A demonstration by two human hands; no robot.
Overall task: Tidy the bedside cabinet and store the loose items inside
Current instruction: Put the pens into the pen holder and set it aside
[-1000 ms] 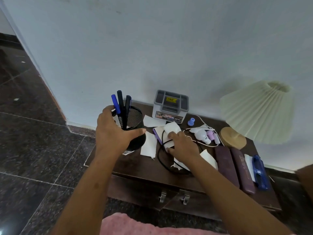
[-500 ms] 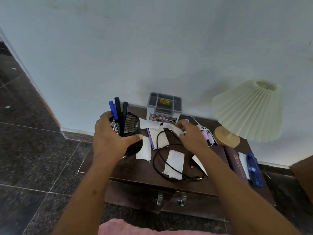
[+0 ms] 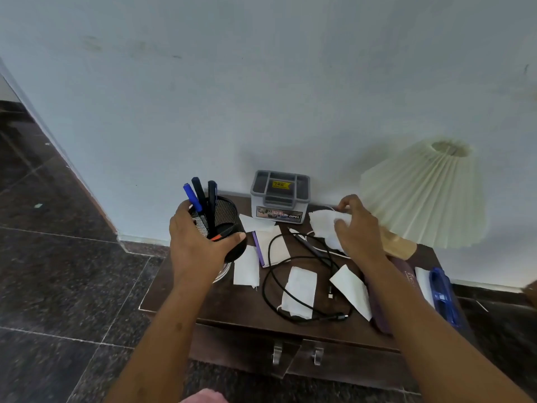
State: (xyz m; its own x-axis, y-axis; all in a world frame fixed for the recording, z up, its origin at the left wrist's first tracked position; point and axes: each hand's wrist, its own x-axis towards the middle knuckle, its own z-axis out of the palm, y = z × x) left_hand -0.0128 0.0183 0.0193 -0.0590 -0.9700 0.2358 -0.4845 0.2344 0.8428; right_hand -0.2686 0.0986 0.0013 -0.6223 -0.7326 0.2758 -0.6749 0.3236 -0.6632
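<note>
My left hand (image 3: 197,242) grips a black mesh pen holder (image 3: 222,225) with several pens, held just above the left end of the dark wooden bedside cabinet (image 3: 203,303). My right hand (image 3: 357,231) pinches a crumpled white tissue (image 3: 322,223) near the lamp base. Loose white tissues (image 3: 299,292) lie over a coiled black cable (image 3: 273,286). A purple-edged notepad (image 3: 268,245) sits beside the holder. Another tissue (image 3: 353,289) lies by my right forearm.
A grey organiser box (image 3: 280,196) stands against the wall. A pleated cream lamp (image 3: 427,196) fills the right rear. Purple cases (image 3: 406,271) and a blue case (image 3: 443,295) lie at the right end. Two drawer handles (image 3: 296,351) show on the front. Dark tiled floor lies left.
My right hand has lifted a tissue from the middle of the cabinet top and carried it back and right toward the lamp. The left hand keeps hold of the pen holder.
</note>
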